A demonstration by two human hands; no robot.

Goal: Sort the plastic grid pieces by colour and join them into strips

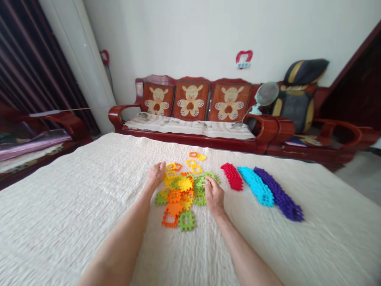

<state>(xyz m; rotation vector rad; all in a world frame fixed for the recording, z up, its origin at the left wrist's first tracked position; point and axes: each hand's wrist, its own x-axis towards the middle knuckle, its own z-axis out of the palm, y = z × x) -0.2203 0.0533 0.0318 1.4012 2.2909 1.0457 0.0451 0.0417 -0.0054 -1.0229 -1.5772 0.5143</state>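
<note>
A loose pile of orange, yellow and green plastic interlocking tiles (180, 194) lies on a cream quilted cloth (74, 206). My left hand (156, 174) rests at the pile's left edge, fingers curled against yellow tiles; whether it grips one is unclear. My right hand (214, 195) sits at the pile's right edge, fingertips on green tiles (200, 183). To the right lie three sorted rows: red tiles (232, 176), light blue tiles (256, 186) and purple tiles (279, 194). A green tile (187, 221) and an orange tile (169, 219) lie nearest me.
A red wooden sofa (193, 115) with bear-print cushions stands beyond the cloth. A small fan (264, 95) and a bag (297, 95) sit at its right end. A wooden chair (59, 127) and dark curtains are at the left.
</note>
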